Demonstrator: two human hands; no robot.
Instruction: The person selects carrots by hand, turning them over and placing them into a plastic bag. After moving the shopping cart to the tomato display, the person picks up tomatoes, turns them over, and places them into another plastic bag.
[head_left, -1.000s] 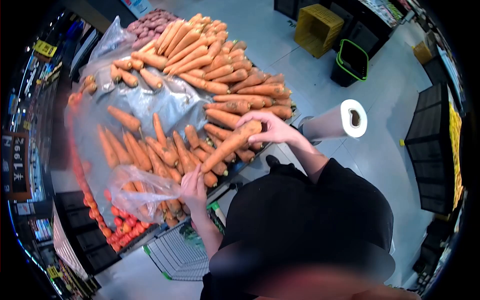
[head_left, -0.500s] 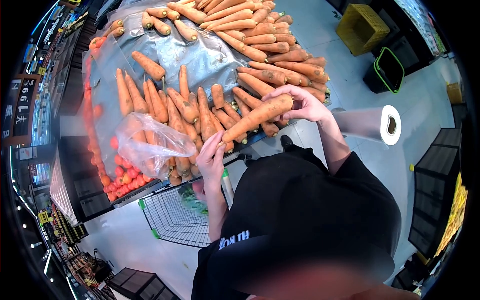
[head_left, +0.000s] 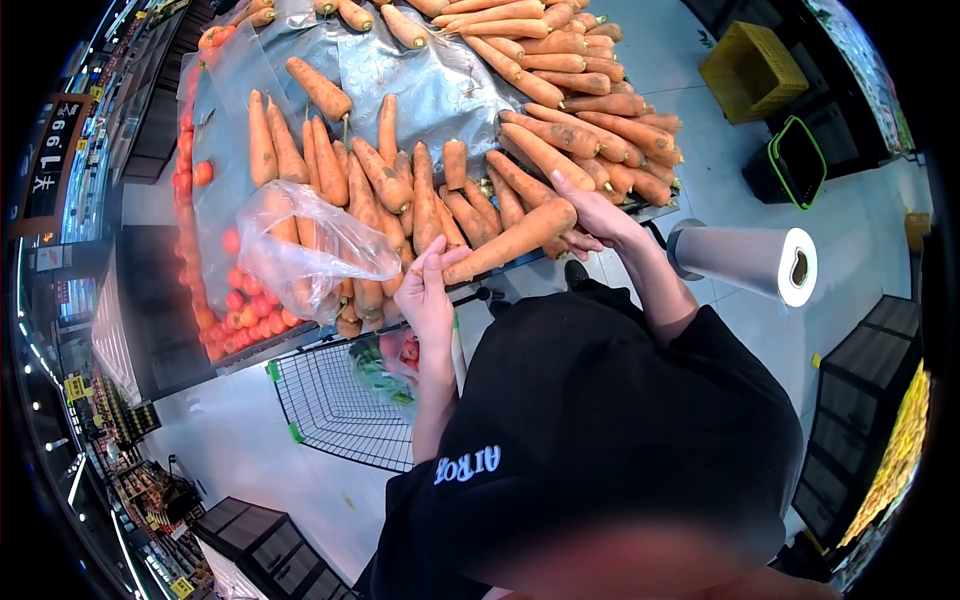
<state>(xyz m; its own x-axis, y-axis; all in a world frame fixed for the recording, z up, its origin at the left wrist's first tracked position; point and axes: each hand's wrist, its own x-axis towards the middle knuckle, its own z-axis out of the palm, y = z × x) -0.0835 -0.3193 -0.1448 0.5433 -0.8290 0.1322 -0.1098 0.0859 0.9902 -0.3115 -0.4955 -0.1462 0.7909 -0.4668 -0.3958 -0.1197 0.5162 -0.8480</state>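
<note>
One carrot (head_left: pixel 510 240) — still in right hand (head_left: pixel 600 215)

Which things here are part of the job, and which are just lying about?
In use: carrot, held by right hand; bag, held by left hand; carrot pile.
Lying about: bag roll, tomatoes, yellow crate.
</note>
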